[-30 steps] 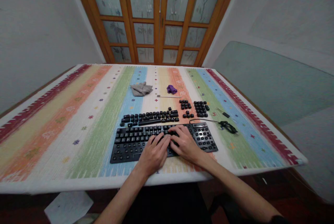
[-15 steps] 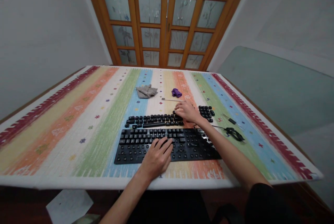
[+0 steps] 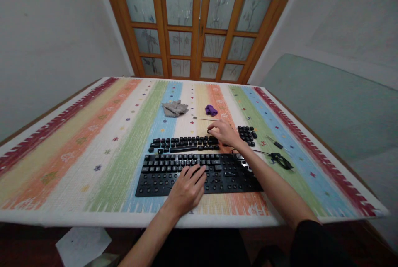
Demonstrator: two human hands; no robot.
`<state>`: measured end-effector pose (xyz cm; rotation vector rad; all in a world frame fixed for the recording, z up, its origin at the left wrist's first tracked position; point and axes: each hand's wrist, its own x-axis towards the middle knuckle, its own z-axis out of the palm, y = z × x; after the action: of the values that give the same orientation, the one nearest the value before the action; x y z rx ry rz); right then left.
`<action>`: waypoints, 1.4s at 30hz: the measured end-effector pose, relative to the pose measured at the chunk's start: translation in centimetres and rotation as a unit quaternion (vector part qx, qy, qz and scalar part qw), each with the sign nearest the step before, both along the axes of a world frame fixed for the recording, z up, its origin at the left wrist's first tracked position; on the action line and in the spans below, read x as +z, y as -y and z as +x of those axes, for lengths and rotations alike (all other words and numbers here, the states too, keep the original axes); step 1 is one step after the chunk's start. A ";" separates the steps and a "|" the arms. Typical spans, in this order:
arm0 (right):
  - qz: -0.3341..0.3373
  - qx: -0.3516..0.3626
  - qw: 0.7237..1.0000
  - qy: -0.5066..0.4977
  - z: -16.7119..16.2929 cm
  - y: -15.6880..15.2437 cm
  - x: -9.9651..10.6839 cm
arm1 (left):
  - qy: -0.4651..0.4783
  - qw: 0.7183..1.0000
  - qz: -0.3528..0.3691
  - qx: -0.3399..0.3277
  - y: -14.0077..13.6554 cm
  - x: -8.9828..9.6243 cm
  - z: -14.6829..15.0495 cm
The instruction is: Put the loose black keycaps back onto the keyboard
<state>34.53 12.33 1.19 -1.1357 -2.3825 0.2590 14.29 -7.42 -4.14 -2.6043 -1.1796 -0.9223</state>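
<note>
A black keyboard lies near the table's front edge, its upper rows capped and its lower rows and right part showing bare switches. My left hand rests on the keyboard's middle, fingers stretched out over the keys and holding nothing. Behind the keyboard, loose black keycaps are laid out in rows, with a long space bar keycap among them. Over the right end of these rows is my right hand, thumb and forefinger pinching a small black keycap. Another block of loose keycaps lies right of that hand.
A crumpled grey cloth and a small purple cloth lie farther back. A thin rod-like tool lies before them. To the right are a bundled black cable and a small black-handled tool. A striped cloth covers the table.
My right hand has lifted slightly from the loose rows, and a keycap now shows between its fingertips. My left hand stays in place on the keyboard.
</note>
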 end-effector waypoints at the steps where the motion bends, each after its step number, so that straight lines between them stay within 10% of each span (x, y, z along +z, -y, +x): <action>1: 0.003 0.002 1.000 -0.008 0.2 0.7 0.4 | -0.001 1.000 -0.001 -0.001 0.0 0.0 0.0; 14: 0.017 0.101 0.990 -0.102 1.9 13.6 0.1 | -0.008 1.000 0.002 -0.004 0.0 0.4 0.0; 42: 0.092 0.076 0.988 -0.098 0.8 14.7 -2.5 | -0.042 0.999 0.002 -0.031 -0.1 0.2 -0.1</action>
<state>35.31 -2.35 -1.26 -0.8070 -2.2679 0.1877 14.18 -7.32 -3.92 -2.6627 -1.0803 -0.8177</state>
